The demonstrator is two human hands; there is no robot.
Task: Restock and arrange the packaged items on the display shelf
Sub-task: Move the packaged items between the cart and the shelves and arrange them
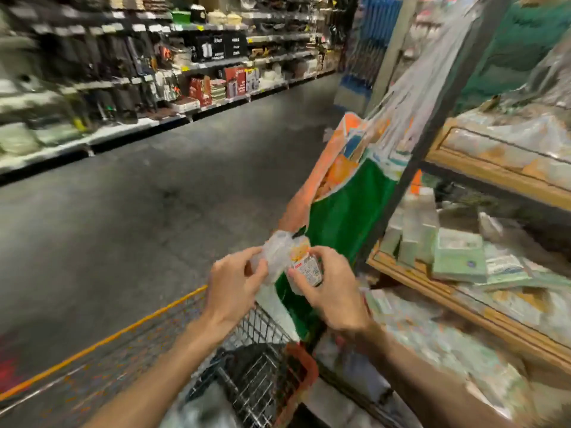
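I hold one small packet (289, 261) in front of me with both grips, above the front corner of the wire cart (259, 378). My left grip (234, 285) pinches the clear, crinkled plastic side of the packet between thumb and fingertips. My right grip (330, 291) is curled round the other end, where a white label (307, 270) with small print and a red mark faces up. The thumb lies just beside this label. The contents look orange-yellow through the plastic, but the picture is blurred and I cannot tell what they are.

The packet is in the air, to the left of the display shelf (432, 293), which has a wooden front edge. On this shelf there are pale green boxes (458, 257), some upright and some lying flat, and beside them flat packs wrapped in film. A dark metal post (432, 118) rises at the corner of the shelf. A large green and orange bag (346, 208) is just behind the packet and just left of this post. The cart has an orange rim (309, 369) near my right wrist. Across the grey floor (139, 211), well apart from me, a long row of aisle shelves (129, 75) carries many goods.
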